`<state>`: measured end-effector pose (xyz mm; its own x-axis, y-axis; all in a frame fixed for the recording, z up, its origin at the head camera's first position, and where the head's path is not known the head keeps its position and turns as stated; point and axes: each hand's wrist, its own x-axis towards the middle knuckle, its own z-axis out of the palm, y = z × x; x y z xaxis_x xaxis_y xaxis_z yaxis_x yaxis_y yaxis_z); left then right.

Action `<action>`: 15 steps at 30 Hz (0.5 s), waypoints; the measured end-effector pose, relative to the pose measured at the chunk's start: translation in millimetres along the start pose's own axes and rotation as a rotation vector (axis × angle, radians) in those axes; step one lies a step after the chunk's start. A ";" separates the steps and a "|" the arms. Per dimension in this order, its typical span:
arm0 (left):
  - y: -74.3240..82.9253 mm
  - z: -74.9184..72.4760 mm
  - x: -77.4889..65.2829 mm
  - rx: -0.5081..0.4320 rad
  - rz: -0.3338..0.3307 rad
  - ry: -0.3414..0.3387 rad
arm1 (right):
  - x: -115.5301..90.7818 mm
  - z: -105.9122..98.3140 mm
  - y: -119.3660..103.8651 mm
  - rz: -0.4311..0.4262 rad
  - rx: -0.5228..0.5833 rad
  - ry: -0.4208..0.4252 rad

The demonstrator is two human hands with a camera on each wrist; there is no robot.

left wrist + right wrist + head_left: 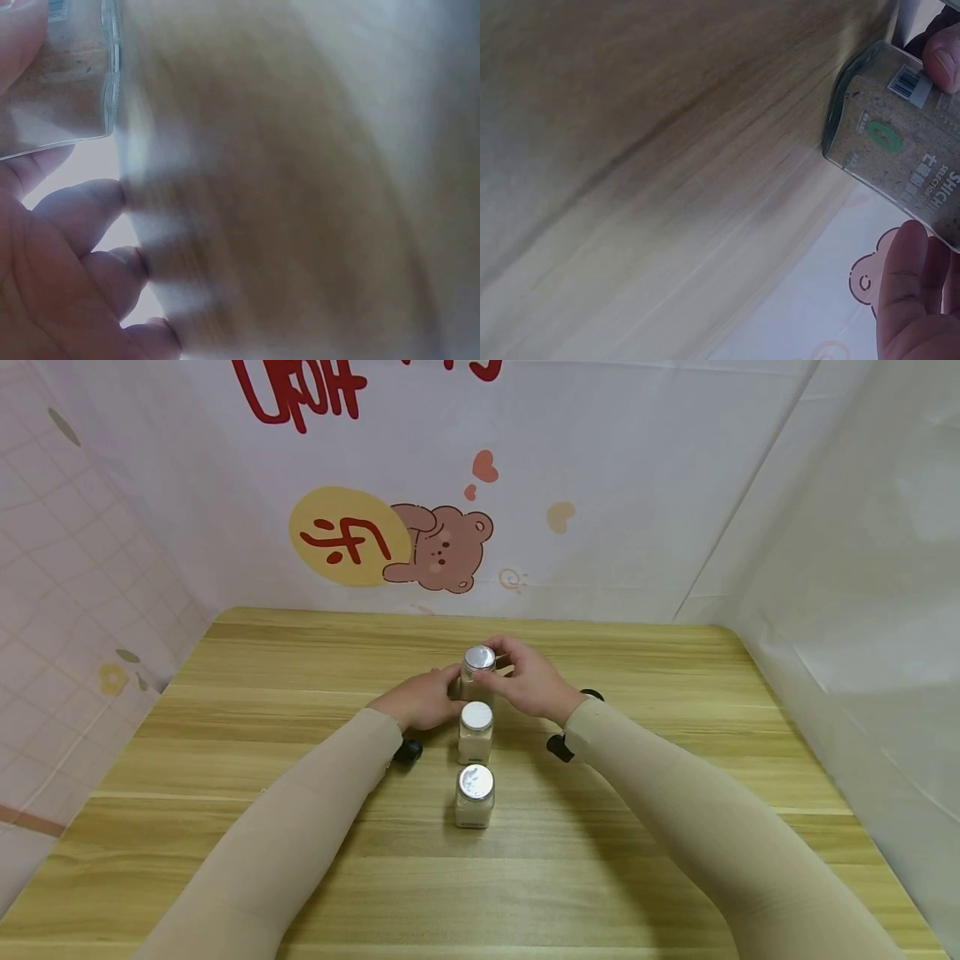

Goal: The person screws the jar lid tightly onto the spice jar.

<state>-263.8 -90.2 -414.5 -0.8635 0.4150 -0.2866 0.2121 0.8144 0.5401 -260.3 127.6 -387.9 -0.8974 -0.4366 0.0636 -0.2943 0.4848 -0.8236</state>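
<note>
Both hands are on the farthest spice jar [480, 683], a clear square-sided one with a silver lid. My left hand [427, 700] grips it low on the left side, thumb toward me. From the right, my right hand [531, 683] grips it near the lid, thumb in front and fingers behind. In the right wrist view the jar [892, 135] shows brownish powder, a barcode and printed lettering, and a thumb presses on it. Toward me stand two more upright jars in line, a middle jar [475, 742] and a nearest jar [474, 806], both with pale contents.
The jars stand on a wood-grain table [375, 893]. Behind it hangs a white backdrop [637, 468] with a printed bear and red lettering. White sheeting [862, 568] borders the right side, and a grid-patterned sheet [60, 568] the left.
</note>
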 end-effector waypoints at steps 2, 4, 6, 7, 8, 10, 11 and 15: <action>-0.1 0.1 0.4 0.000 -0.001 0.000 | 0.6 0.4 0.7 0.006 0.009 0.001; -0.1 0.2 0.5 0.001 0.000 0.002 | 0.9 0.4 2.1 0.003 0.018 -0.002; 0.0 0.2 0.2 0.002 0.000 0.004 | 1.3 0.5 3.6 -0.006 0.031 -0.005; 0.0 0.2 0.1 0.004 0.000 0.005 | 1.1 0.4 4.2 -0.014 0.032 -0.006; -0.2 0.3 0.1 0.005 0.001 0.006 | 1.1 0.5 4.7 -0.023 0.034 -0.005; -0.5 0.3 -0.1 0.005 0.001 0.007 | 0.8 1.0 5.6 -0.042 0.036 -0.001; -0.6 0.2 -0.3 0.004 0.000 0.006 | 0.7 1.1 5.6 -0.047 0.039 0.001; -0.2 0.0 -0.8 -0.001 -0.002 0.005 | 1.0 2.1 4.5 -0.046 0.031 0.011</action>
<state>-263.1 -90.7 -414.5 -0.8661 0.4112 -0.2842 0.2095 0.8149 0.5404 -261.9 127.7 -392.7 -0.8867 -0.4496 0.1077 -0.3252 0.4410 -0.8365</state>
